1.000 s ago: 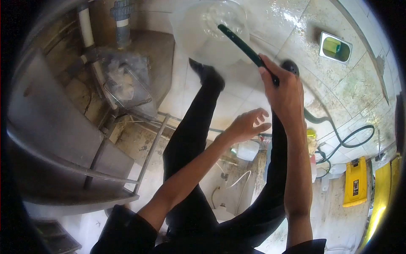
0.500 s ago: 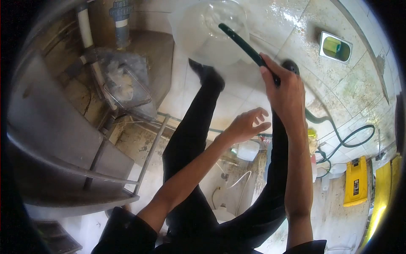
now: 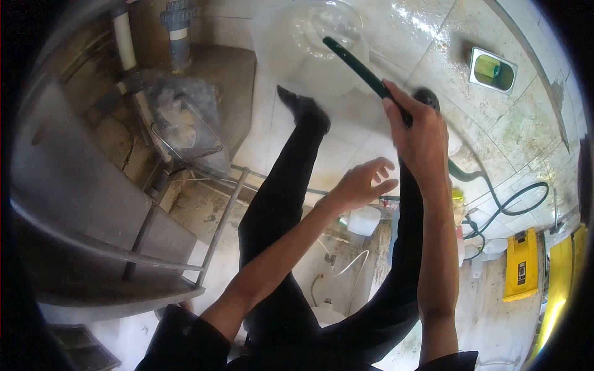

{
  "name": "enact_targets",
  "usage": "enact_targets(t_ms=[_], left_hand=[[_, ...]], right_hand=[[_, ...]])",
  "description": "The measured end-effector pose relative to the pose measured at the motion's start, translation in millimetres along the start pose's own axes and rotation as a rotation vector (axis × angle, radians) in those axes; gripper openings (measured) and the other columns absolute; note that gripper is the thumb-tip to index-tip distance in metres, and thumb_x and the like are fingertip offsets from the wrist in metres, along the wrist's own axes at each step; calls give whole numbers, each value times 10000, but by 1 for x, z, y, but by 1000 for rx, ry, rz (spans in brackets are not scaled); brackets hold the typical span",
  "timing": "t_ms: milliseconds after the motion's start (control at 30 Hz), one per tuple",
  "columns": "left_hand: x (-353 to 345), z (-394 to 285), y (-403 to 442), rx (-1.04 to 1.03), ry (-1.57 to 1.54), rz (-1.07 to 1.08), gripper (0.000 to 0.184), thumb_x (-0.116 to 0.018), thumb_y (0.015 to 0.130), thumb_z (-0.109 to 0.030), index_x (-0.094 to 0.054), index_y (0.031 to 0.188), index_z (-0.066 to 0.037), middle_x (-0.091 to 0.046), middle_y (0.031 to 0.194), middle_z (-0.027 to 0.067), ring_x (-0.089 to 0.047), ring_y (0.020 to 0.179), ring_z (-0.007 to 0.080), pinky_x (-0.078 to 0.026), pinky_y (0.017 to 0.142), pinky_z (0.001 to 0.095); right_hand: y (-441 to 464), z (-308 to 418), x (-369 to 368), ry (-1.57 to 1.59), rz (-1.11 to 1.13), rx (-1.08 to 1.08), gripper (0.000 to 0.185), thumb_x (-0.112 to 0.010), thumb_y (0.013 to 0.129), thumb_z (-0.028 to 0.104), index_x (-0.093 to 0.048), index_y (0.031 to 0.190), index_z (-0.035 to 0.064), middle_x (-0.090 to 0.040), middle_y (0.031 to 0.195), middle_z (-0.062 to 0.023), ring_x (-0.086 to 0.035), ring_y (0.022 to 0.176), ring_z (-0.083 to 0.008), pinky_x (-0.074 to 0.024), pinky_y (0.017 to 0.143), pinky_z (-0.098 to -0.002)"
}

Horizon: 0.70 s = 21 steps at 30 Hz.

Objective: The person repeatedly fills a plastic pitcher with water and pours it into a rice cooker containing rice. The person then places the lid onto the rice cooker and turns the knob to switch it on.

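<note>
My right hand (image 3: 421, 133) is wrapped round a dark green hose (image 3: 362, 71) near its end. The hose's open tip points to the upper left, over a round, pale, translucent container (image 3: 309, 55) at the top centre, where rippling water and bubbles show. Between my legs, my left hand (image 3: 362, 183) hangs in the air with its fingers apart and curled, holding nothing. The hose runs on behind my right wrist and loops on the floor at the right.
A metal tray (image 3: 492, 70) with a green and yellow item lies on the wet tiled floor (image 3: 458, 123). On the left are a metal sink unit (image 3: 93, 185), pipes (image 3: 179, 46) and a rail (image 3: 224, 226). A yellow object (image 3: 520, 266) stands at the right.
The ripples inside the pale container have changed shape. My right hand and the hose have shifted very slightly to the right and down; my left hand is almost unmoved.
</note>
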<state>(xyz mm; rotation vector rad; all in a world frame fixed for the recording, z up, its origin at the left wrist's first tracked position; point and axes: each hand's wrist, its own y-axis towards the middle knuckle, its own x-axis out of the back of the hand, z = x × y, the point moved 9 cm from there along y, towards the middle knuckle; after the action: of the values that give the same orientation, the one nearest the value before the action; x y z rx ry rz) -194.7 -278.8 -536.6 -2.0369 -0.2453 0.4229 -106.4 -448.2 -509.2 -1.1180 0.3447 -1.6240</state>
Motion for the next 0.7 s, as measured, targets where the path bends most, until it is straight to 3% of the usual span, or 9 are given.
enact_targets(t_ms=[700], left_hand=[[2,0,0,5,-6,-7,450,-624,878,-367,-555,1198,-59,-642,1018,101,-617,890,220,-491,789,357]], right_hand=[[1,-1,-2,11,-46,35,309,-595,878,286,-657,1168,196,-633,704,-183,-622,666,-363,-482,633,-432]])
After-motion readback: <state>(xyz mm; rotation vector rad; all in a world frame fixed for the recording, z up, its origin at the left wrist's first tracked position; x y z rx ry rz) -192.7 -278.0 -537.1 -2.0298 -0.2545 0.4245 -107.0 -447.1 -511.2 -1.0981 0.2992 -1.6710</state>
